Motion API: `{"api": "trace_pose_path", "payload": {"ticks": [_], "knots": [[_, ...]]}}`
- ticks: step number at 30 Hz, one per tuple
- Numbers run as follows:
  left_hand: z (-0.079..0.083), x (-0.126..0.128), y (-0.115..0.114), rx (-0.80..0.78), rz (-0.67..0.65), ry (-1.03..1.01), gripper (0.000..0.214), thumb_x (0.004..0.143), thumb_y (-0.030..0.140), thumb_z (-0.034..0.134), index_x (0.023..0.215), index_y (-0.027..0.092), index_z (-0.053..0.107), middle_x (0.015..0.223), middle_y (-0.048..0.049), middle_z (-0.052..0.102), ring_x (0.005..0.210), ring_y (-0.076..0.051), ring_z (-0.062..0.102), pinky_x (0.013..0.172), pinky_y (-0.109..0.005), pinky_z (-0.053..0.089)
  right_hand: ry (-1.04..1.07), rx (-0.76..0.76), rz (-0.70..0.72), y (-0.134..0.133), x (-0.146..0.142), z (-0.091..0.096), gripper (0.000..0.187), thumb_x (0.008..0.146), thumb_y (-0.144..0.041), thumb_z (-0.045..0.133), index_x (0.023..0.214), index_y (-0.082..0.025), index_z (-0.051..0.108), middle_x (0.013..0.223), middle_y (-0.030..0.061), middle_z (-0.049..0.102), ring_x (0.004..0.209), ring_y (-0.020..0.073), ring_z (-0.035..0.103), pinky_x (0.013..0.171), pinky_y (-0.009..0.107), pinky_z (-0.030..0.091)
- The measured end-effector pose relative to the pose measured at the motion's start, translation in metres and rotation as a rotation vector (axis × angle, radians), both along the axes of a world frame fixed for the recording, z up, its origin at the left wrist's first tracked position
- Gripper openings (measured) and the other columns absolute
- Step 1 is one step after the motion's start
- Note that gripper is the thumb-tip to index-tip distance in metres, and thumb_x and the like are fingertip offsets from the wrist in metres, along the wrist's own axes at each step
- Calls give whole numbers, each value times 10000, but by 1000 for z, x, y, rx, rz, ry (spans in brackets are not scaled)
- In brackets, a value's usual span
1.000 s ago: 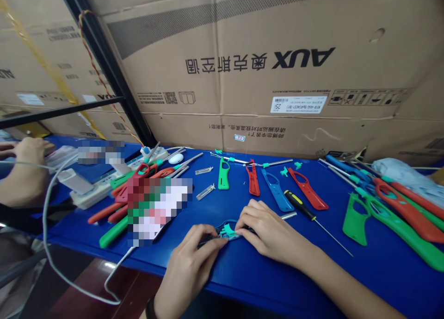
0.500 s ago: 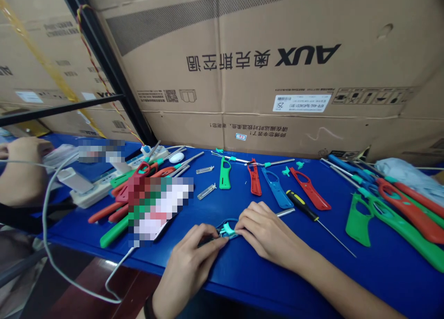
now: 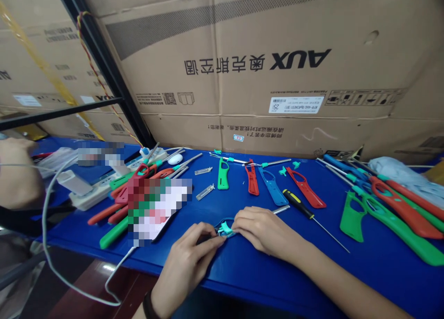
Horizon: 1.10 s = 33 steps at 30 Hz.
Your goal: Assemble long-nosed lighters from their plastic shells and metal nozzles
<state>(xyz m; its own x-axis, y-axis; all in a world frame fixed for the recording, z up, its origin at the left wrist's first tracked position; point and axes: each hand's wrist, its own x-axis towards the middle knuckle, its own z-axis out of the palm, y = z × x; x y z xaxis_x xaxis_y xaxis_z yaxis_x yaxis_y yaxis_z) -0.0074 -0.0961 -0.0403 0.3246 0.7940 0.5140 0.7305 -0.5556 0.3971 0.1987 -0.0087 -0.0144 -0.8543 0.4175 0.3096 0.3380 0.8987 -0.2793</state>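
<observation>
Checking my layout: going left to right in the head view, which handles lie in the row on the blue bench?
Green plastic handle, red plastic handle, blue plastic handle, red plastic handle.

AUX cardboard cartons (image 3: 263,101) behind a black metal rack (image 3: 104,64), dark red floor (image 3: 86,284) below

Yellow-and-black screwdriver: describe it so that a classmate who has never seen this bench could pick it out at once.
On the blue workbench, below the AUX carton, find the person's right hand. Just beyond it lies a screwdriver with a black-and-yellow handle and a thin shaft slanting toward the front right. Beside it, the red frame and blue frame have no shaft.
</observation>
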Motion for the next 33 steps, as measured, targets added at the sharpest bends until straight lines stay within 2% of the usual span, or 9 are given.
{"api": "trace_pose_path", "payload": {"ticks": [8,12,18,21,25,29,33], "knots": [[7,-5,5,-60,-52,-3,236,923,165,505,1042,262,685,912,-41,570,801,-139,599,696,-238,507,-196,-2,67,4,-5,18,224,932,-146,471,807,-167,656,762,30,648,696,143,588,628,235,394],[11,-9,9,-70,-82,12,227,918,184,520,1030,273,696,912,-38,585,808,-138,611,704,-229,515,-197,19,59,3,-5,15,221,941,-163,460,818,-170,643,769,25,645,706,146,581,639,244,394],[7,-10,8,-40,-62,0,231,927,175,497,1032,241,692,917,-53,586,821,-141,618,716,-229,524,-67,0,-6,-2,-1,-1,149,936,-209,479,942,-167,621,873,44,657,819,167,582,788,297,422],[5,-9,8,-37,-65,7,238,936,176,479,1039,236,684,922,-58,586,822,-142,620,717,-231,529,18,-55,-39,-4,0,-3,168,929,-237,498,1023,-167,619,935,52,661,863,166,586,822,297,436],[5,-9,8,-41,-62,5,241,937,173,476,1045,245,679,927,-57,586,825,-144,623,718,-234,531,77,-53,-60,-5,-1,-2,225,934,-218,486,1122,-185,606,995,51,670,923,164,587,852,304,450],[6,-9,8,-42,-55,1,228,932,171,487,1029,238,682,945,-58,587,846,-147,624,742,-241,530,107,24,-20,-6,-2,-5,280,927,-181,489,1184,-211,593,1177,48,642,1068,162,549,942,325,419],[6,-8,7,-33,-55,-5,231,931,175,489,1037,242,683,944,-56,597,854,-146,625,747,-235,532,74,63,48,-6,-5,-11,302,933,-134,459,1198,-205,584,1220,33,634,1102,147,547,987,330,378]]}}
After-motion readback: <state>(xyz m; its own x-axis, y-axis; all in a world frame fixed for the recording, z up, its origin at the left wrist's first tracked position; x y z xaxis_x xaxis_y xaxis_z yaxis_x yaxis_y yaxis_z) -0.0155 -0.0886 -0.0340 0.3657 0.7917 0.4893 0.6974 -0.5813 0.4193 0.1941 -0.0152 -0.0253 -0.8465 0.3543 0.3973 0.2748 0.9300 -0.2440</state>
